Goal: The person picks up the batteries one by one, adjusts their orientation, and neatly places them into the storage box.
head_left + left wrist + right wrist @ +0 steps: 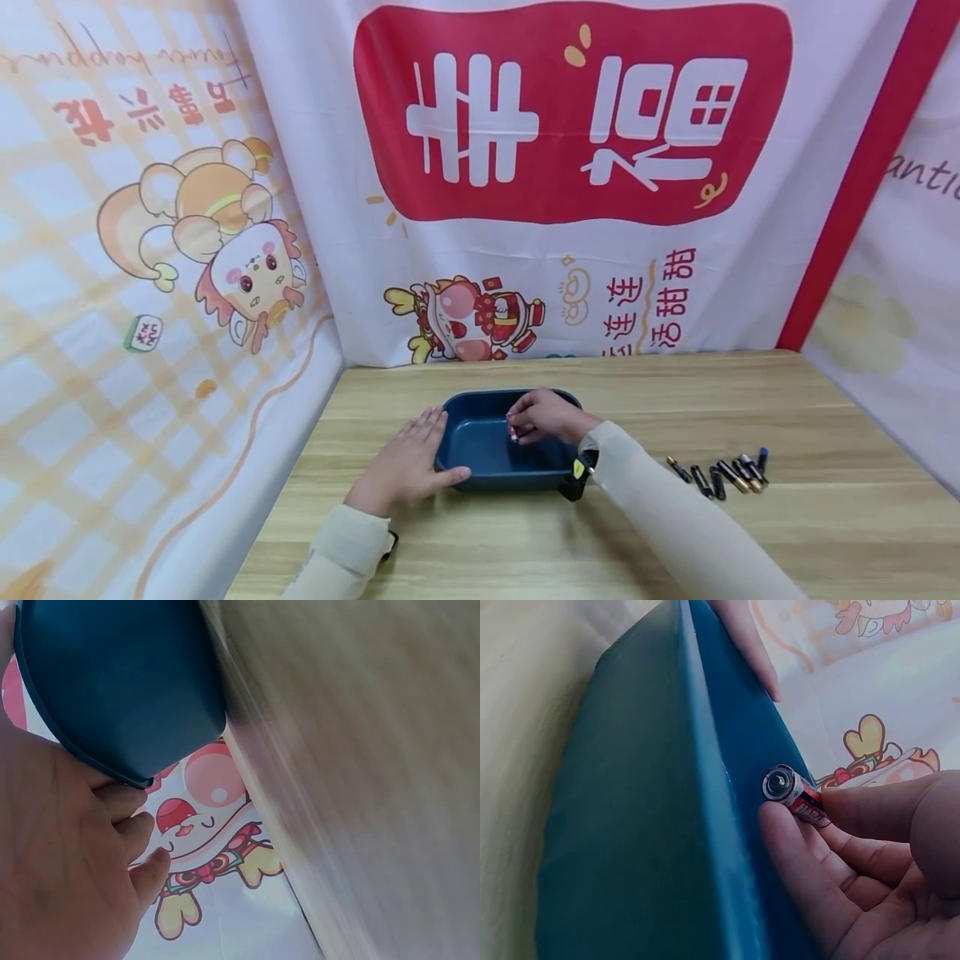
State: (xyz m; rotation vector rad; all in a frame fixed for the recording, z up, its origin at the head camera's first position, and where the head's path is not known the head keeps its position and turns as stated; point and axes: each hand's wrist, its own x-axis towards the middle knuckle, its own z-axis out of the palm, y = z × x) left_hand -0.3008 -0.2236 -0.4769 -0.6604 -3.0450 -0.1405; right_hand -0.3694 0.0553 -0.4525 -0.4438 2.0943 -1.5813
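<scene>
On the wooden table [480,550], mid-frame in the head view: dark blue box [501,482], rounded corners, standing flat with its long side facing the person. Right hand [547,415] reaches over the box, grasping a red battery [802,801] between thumb and fingers; battery sits above the box interior, toward the middle, terminal end facing the right wrist camera, dark and white print on its side. Can't tell whether it touches the box floor. Left hand [405,462] isn't clenched: fingers extended and resting against the left end of the box, thumb spread out by the near left corner. Left wrist view confirms contact at the rim. Off to the right of the box, well apart from it, loose batteries [717,483] lie in a rough row, mostly black, some with copper-coloured ends; a blue-ended cell [762,458] is at the far right of the row. Both forearms in pale sleeves [675,508]. Behind the table hangs a white printed cloth [735,275] with a big red panel [570,117] carrying white characters
</scene>
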